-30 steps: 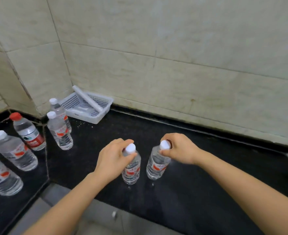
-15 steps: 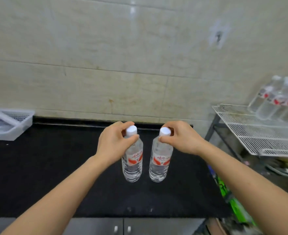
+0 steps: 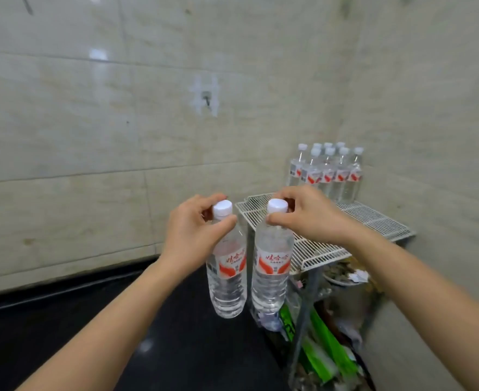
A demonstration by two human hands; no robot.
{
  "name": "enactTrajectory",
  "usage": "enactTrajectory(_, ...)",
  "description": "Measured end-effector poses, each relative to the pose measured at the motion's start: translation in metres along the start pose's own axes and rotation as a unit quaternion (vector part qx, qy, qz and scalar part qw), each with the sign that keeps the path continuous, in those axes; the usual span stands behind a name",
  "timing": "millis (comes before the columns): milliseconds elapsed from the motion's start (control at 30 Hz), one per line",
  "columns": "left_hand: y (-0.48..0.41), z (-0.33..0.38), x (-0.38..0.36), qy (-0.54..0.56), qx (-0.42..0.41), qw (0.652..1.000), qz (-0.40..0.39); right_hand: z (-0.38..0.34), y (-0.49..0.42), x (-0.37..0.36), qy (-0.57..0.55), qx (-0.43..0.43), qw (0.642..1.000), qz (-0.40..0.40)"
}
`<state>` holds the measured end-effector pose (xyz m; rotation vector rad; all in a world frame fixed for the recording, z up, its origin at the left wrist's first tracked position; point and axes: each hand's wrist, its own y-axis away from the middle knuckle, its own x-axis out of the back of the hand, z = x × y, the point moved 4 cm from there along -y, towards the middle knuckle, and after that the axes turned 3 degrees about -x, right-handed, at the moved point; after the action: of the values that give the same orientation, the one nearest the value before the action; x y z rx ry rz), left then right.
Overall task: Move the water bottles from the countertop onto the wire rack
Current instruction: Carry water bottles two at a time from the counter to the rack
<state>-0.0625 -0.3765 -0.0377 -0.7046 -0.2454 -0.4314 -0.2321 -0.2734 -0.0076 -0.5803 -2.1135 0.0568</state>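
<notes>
Water bottles, two: left bottle (image 3: 227,275) and right bottle (image 3: 272,272), both lifted clear of the bench (image 3: 176,334), hanging upright side by side with a narrow gap between them. The left bottle seen against the far end of the bench, the right bottle in front of the near left corner of the wire rack (image 3: 373,218).

Same label on each: a white band with red swooshes and red Chinese script, too soft to read with certainty. Smaller print below, illegible. Clear thin plastic, smooth at the shoulder, ribbed in rings below the label, round white screw caps with fine ridges.

Wire rack: white coated grid, flat, with a raised wire rim, on grey metal legs, set in the corner of the walls. At its far corner, against the wall, a tight cluster of standing bottles (image 3: 328,173) with matching white caps and red-and-white labels. Under the shelf, crumpled green packaging (image 3: 325,342) among blurred clutter.

Bench: glossy black stone. Wall of large pale marbled tiles, with a small metal hook (image 3: 206,98) in a patch of white filler.

Left hand (image 3: 196,232) pinching the left bottle's neck just under the cap, thumb in front, fingers curled behind. Right hand (image 3: 309,215) gripping the right bottle's neck the same way, thumb across the front.
</notes>
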Motion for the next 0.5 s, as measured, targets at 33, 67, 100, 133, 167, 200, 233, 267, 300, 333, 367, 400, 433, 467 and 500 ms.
enactTrajectory(33,-0.011,0.004,-0.012,0.012,-0.006,1.000,0.000,0.008,-0.005,0.011,0.006,0.001,1.000,0.014)
enactTrajectory(67,-0.023,0.007,-0.026,0.028,-0.009,1.000,0.000,0.018,-0.012,0.023,0.010,-0.001,0.999,0.030)
enactTrajectory(100,-0.035,0.009,-0.038,0.043,-0.012,0.999,0.000,0.028,-0.019,0.034,0.011,-0.004,0.999,0.046)
enactTrajectory(133,-0.045,0.012,-0.049,0.055,-0.018,0.998,0.001,0.038,-0.026,0.044,0.010,-0.011,0.998,0.058)
enactTrajectory(167,-0.058,0.014,-0.063,0.066,-0.026,0.997,-0.001,0.051,-0.035,0.057,0.009,-0.018,0.998,0.067)
enactTrajectory(200,-0.071,0.016,-0.078,0.073,-0.033,0.997,-0.007,0.064,-0.043,0.069,0.006,-0.025,0.997,0.073)
enactTrajectory(233,-0.083,0.018,-0.093,0.077,-0.039,0.996,-0.016,0.077,-0.050,0.079,0.004,-0.030,0.997,0.075)
enactTrajectory(267,-0.094,0.020,-0.107,0.083,-0.045,0.995,-0.026,0.089,-0.057,0.090,0.003,-0.033,0.997,0.076)
enactTrajectory(300,-0.106,0.022,-0.122,0.083,-0.050,0.995,-0.034,0.101,-0.063,0.100,0.004,-0.034,0.996,0.079)
enactTrajectory(333,-0.116,0.025,-0.136,0.082,-0.058,0.994,-0.041,0.112,-0.069,0.110,0.007,-0.033,0.996,0.083)
enactTrajectory(367,-0.127,0.026,-0.150,0.080,-0.064,0.994,-0.046,0.123,-0.075,0.120,0.013,-0.035,0.995,0.087)
enactTrajectory(400,-0.136,0.029,-0.165,0.078,-0.071,0.993,-0.050,0.135,-0.082,0.129,0.018,-0.039,0.995,0.091)
enactTrajectory(433,-0.145,0.030,-0.179,0.077,-0.076,0.993,-0.055,0.146,-0.088,0.137,0.024,-0.041,0.994,0.094)
enactTrajectory(467,-0.154,0.031,-0.194,0.073,-0.080,0.992,-0.063,0.158,-0.095,0.144,0.030,-0.043,0.994,0.095)
enactTrajectory(500,-0.162,0.032,-0.208,0.071,-0.081,0.992,-0.069,0.171,-0.101,0.152,0.036,-0.046,0.994,0.095)
